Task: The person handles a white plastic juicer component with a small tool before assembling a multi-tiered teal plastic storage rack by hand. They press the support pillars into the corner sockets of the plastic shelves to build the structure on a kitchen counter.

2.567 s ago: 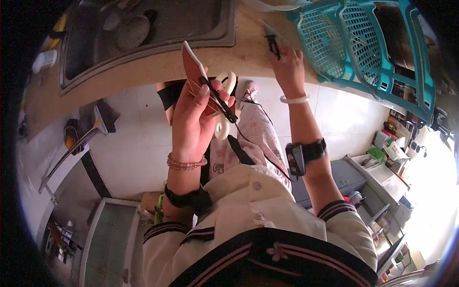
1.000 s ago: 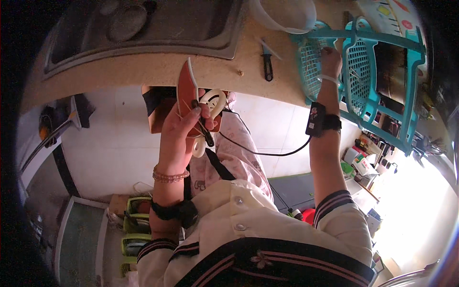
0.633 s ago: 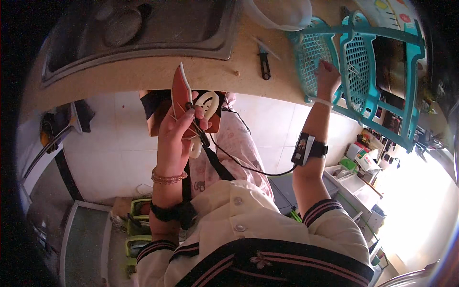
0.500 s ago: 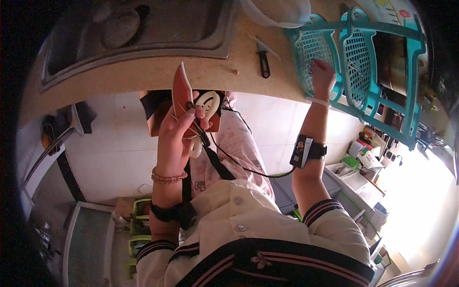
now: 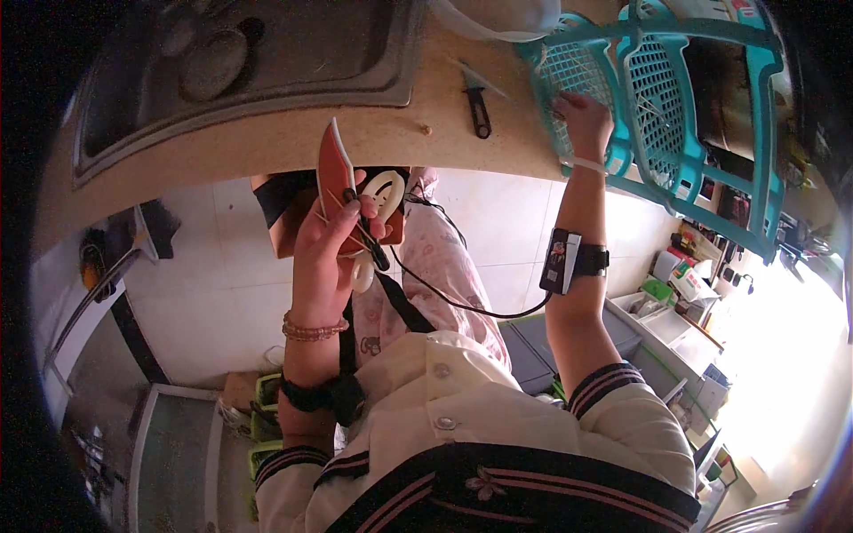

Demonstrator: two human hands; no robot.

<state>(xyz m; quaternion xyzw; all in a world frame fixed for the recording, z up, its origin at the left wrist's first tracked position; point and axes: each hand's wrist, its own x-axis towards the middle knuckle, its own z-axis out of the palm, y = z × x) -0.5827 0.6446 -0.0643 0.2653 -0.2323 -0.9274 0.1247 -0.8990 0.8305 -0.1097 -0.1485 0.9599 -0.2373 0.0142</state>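
Observation:
My left hand [image 5: 342, 226] is closed round several items in front of my body. Among them is a pointed, orange-red blade-shaped piece [image 5: 333, 169] with a white edge, sticking upward. A black handle-like part [image 5: 377, 251], a cream piece with a slot [image 5: 386, 193] and some thin pale sticks also show there. My right hand [image 5: 586, 127] is at the left basket of a teal plastic rack [image 5: 633, 107]. Its fingers are drawn together, and anything between them is too small to make out. Thin pale sticks lie in the rack's mesh baskets.
A small knife with a black handle [image 5: 480, 114] lies on the counter [image 5: 355, 133], right of the metal sink [image 5: 258, 115]. Behind it stands a translucent bowl [image 5: 502, 18]. An open brown box [image 5: 284, 233] sits below the counter edge. A cable runs to the device on my right forearm [image 5: 560, 260].
My right hand has shifted slightly left along the teal basket. The whole view has moved a little. My left hand keeps the same items in the same hold.

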